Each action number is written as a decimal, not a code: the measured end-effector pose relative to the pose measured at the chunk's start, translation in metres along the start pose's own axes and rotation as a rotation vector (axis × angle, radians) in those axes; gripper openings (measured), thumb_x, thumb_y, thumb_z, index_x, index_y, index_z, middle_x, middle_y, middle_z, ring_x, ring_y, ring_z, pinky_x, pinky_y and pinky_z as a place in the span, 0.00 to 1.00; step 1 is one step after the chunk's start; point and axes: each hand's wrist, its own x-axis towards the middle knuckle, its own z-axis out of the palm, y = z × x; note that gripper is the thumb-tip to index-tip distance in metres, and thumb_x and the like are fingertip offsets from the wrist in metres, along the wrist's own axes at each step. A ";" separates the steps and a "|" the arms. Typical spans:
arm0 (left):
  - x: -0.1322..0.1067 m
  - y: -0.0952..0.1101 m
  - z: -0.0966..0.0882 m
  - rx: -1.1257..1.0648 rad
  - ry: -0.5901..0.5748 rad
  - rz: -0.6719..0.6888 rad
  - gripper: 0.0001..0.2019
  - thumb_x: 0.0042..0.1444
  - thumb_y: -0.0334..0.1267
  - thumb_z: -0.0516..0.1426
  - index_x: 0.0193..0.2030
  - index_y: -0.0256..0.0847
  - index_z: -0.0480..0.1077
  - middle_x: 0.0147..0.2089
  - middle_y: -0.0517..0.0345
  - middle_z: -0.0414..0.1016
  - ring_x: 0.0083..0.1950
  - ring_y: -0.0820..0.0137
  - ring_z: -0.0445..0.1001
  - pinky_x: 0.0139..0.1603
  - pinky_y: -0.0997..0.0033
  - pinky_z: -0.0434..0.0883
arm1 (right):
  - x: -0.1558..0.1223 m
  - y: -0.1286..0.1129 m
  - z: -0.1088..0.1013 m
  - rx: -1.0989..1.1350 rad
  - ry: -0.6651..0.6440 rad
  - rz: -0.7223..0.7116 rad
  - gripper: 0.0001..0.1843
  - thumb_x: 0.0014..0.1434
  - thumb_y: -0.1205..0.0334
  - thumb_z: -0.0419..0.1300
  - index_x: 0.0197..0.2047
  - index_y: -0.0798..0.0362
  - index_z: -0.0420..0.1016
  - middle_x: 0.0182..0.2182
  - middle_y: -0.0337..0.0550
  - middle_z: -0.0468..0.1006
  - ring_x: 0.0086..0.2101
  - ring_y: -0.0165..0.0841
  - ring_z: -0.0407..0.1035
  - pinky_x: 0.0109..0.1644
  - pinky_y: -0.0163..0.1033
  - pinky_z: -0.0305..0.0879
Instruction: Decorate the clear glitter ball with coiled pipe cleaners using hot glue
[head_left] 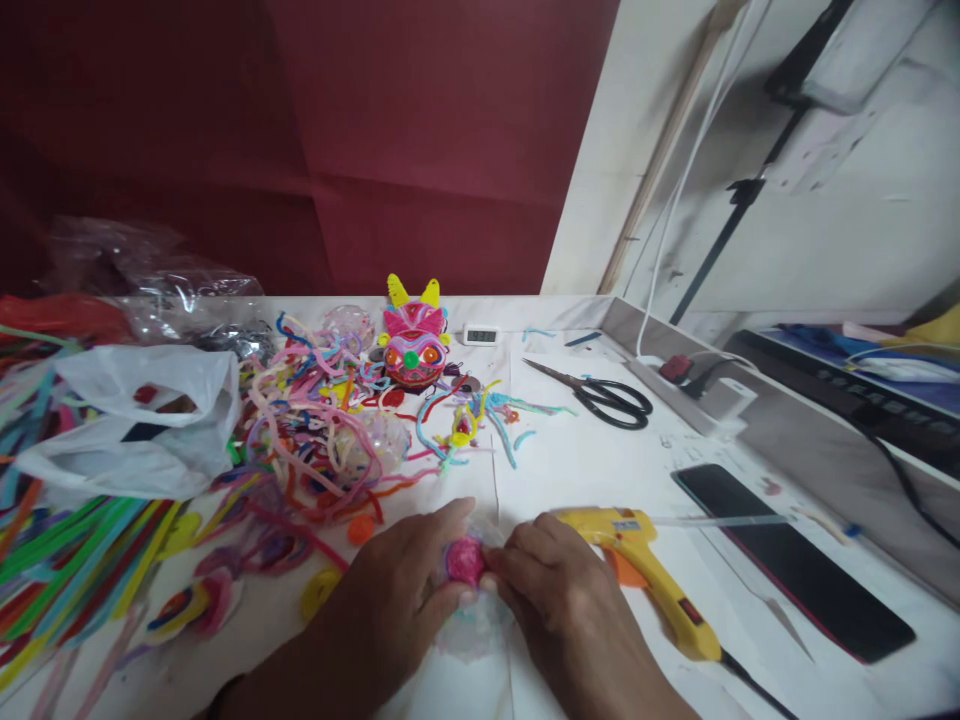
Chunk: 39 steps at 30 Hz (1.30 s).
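Note:
My left hand (pixel 397 595) and my right hand (pixel 559 600) meet near the table's front edge, both closed around a small clear ball (pixel 472 625) with a pink fuzzy piece (pixel 465 560) on top. The fingers of both hands pinch the pink piece from either side. A yellow glue gun (pixel 652 570) lies on the table just right of my right hand, with a glue stick poking out of its back.
A tangle of coloured pipe cleaners (pixel 322 420) and a pink and yellow finished figure (pixel 414 345) lie behind. Black scissors (pixel 611 400), a black phone (pixel 795 560), a white plastic bag (pixel 142 420), straight pipe cleaner bundles (pixel 67 560) and a small clock (pixel 481 334) surround the hands.

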 end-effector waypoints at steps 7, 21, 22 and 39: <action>0.002 0.001 0.000 -0.055 0.018 -0.015 0.29 0.53 0.31 0.56 0.63 0.49 0.62 0.52 0.58 0.78 0.47 0.64 0.78 0.54 0.64 0.74 | -0.007 -0.002 0.003 0.087 0.011 0.094 0.12 0.65 0.67 0.56 0.29 0.51 0.74 0.26 0.40 0.72 0.29 0.34 0.66 0.31 0.37 0.60; 0.004 0.003 -0.006 -0.014 -0.039 0.005 0.22 0.54 0.31 0.55 0.57 0.47 0.68 0.47 0.55 0.79 0.47 0.63 0.77 0.50 0.63 0.74 | -0.046 -0.006 0.017 0.018 0.111 0.110 0.13 0.67 0.63 0.54 0.54 0.53 0.68 0.35 0.46 0.74 0.35 0.35 0.71 0.37 0.38 0.72; 0.006 0.004 -0.007 -0.001 -0.032 0.017 0.21 0.54 0.31 0.55 0.56 0.47 0.69 0.47 0.54 0.79 0.47 0.62 0.77 0.49 0.63 0.74 | -0.050 -0.008 0.019 -0.022 0.112 0.104 0.15 0.67 0.62 0.55 0.55 0.54 0.67 0.37 0.48 0.75 0.36 0.36 0.71 0.39 0.39 0.73; 0.015 0.007 -0.015 0.122 0.048 0.151 0.17 0.55 0.33 0.56 0.53 0.40 0.69 0.46 0.52 0.81 0.48 0.64 0.79 0.50 0.65 0.76 | -0.051 -0.021 0.033 -0.270 0.195 0.119 0.18 0.68 0.59 0.50 0.56 0.61 0.64 0.42 0.59 0.75 0.38 0.43 0.74 0.38 0.45 0.77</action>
